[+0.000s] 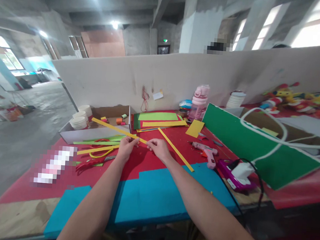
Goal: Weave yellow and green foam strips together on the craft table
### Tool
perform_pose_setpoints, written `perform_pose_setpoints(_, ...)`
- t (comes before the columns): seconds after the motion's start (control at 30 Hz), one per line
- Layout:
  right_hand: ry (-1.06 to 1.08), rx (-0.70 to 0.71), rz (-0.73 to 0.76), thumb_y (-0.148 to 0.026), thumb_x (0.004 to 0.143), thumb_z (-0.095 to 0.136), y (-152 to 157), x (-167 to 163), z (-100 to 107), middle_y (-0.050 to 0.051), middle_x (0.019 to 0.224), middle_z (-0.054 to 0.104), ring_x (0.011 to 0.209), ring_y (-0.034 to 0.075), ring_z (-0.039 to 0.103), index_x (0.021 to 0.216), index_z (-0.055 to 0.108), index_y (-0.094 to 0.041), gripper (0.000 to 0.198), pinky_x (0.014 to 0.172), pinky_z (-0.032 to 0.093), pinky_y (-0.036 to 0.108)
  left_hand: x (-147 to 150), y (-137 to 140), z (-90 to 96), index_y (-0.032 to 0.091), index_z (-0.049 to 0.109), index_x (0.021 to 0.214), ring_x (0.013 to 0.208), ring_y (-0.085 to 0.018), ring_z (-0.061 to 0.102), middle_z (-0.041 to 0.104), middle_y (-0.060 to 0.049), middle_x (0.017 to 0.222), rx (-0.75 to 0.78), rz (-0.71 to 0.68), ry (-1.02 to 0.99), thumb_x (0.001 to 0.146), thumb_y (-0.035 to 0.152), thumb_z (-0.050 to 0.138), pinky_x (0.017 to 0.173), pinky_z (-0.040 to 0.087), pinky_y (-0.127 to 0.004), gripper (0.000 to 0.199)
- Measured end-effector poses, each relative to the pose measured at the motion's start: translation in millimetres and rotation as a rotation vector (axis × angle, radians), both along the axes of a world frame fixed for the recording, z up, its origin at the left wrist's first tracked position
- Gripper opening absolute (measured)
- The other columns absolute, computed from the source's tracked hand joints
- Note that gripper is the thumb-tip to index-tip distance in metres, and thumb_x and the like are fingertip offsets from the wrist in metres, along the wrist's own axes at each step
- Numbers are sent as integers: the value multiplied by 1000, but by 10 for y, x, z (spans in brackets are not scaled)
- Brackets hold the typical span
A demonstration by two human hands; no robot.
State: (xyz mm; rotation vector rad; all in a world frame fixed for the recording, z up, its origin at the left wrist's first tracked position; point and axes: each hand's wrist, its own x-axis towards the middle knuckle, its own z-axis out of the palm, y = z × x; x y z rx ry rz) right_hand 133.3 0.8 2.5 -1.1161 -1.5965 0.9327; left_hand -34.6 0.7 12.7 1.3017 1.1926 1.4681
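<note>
My left hand and my right hand are both closed on one long yellow strip, which looks like paper or foam. My right hand pinches its near end, while my left hand grips it a little farther along. The rest of the strip slants up to the left, over a white-sided box. Right of my right hand, a second yellow strip lies on the red covering. Green strips, another yellow strip and red-handled pliers lie left of my left hand.
A pink glue gun and a purple power strip with cables lie at the right, by a green panel. Coloured sheets are stacked at the back, near a pink bottle. White cups stand in the box.
</note>
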Motion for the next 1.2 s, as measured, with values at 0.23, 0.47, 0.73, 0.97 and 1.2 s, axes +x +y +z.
perform_pose_setpoints(0.23, -9, 37, -76, -58, 88, 40, 46, 96, 12, 5, 58, 64, 49, 13, 58, 64, 62, -16, 52, 51, 45, 23, -87, 37, 3, 14, 58, 55, 46, -8, 48, 54, 2, 48, -10, -17, -146, 56, 38, 79, 51, 39, -23, 32)
perform_pose_setpoints(0.47, -96, 179, -11, -49, 81, 59, -32, 40, 53, 5, 86, 71, 79, 19, 65, 97, 69, -20, 35, 71, 48, 27, -31, 8, 9, 13, 60, 58, 46, -8, 46, 55, 1, 50, -40, -47, -130, 54, 36, 80, 50, 37, -23, 30)
perform_pose_setpoints(0.73, -171, 236, 12, -31, 84, 59, -32, 4, -3, 4, 80, 73, 77, 20, 66, 90, 72, -22, 17, 68, 47, 27, -14, 17, -24, 13, 60, 56, 47, -8, 45, 53, 2, 49, -28, -87, -175, 55, 33, 79, 51, 37, -23, 28)
perform_pose_setpoints(0.97, -210, 238, -23, -31, 88, 53, -43, 16, 27, 2, 66, 69, 66, 16, 63, 82, 73, -21, 22, 63, 45, 24, -8, 19, -28, 13, 61, 57, 47, -8, 46, 54, 2, 49, -34, -82, -159, 55, 33, 78, 51, 37, -23, 26)
perform_pose_setpoints(1.2, 88, -80, 93, -30, 84, 54, -24, -26, 11, 1, 61, 65, 49, 9, 54, 74, 67, -17, 21, 47, 39, 19, -19, 29, -25, 13, 61, 57, 48, -9, 49, 56, 0, 50, 6, -54, -123, 57, 34, 78, 53, 38, -24, 27)
